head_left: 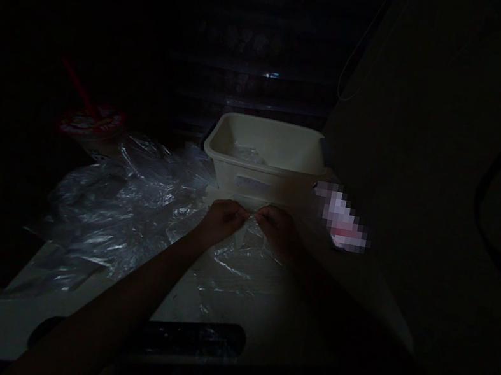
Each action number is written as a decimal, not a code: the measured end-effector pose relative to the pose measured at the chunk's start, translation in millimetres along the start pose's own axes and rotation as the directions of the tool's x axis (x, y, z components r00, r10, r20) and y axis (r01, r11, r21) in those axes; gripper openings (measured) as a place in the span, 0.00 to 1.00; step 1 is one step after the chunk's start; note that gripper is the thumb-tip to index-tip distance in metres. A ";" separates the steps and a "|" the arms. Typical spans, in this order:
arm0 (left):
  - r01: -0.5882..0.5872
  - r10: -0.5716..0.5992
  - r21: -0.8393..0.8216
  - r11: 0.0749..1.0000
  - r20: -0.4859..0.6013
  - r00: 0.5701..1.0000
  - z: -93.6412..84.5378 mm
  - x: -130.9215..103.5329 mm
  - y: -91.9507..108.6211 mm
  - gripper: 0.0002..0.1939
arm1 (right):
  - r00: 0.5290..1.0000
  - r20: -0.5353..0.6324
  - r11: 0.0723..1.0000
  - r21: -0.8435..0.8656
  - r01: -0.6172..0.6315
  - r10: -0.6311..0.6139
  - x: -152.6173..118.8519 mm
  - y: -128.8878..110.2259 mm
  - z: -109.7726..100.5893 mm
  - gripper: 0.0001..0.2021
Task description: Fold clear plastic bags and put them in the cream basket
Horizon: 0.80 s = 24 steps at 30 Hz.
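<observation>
My left hand point(224, 218) and my right hand point(277, 224) meet close together over the table, just in front of a cream bin. Both are closed, with the fingertips pinching the upper edge of a clear plastic bag point(236, 266). The bag hangs toward me and lies partly on the table, its film catching a few glints. A small pale piece shows between the hands, too dim to identify. To the left of my left hand spreads a large heap of clear plastic bags point(129, 218).
The cream bin point(276, 178) has a little clear plastic inside. A blurred-out, lit phone-like object point(344, 220) lies at the right. A cup with a red lid and straw point(92, 121) stands back left. The pale table point(7, 326) has a dark slot near its front edge.
</observation>
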<state>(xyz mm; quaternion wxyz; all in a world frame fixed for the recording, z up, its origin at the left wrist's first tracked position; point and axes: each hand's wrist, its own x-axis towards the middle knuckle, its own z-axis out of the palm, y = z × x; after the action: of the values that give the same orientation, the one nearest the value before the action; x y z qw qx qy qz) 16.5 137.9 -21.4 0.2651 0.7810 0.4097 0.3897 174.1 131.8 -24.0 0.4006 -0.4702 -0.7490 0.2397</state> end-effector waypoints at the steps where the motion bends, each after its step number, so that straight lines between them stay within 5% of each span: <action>1: 0.000 0.000 -0.004 1.000 0.002 1.000 0.0 0.1 0.1 0.08 | 1.000 0.005 1.000 0.003 0.008 -0.008 0.2 1.1 0.6 0.07; 11: 0.045 -0.045 -0.026 0.999 0.000 0.999 1.1 0.0 1.0 0.05 | 0.987 0.031 0.984 -0.077 0.158 -0.156 0.6 7.7 4.2 0.06; 24: 0.095 -0.096 -0.036 0.995 -0.020 0.995 3.6 -1.2 -0.3 0.08 | 0.999 0.026 0.998 -0.055 0.039 -0.038 0.2 4.2 2.5 0.06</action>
<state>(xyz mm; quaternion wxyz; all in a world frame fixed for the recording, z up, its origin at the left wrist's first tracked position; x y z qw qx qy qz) 18.9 136.7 -24.1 0.2927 0.7515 0.4426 0.3920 174.1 133.9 -28.4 0.3824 -0.4635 -0.7693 0.2170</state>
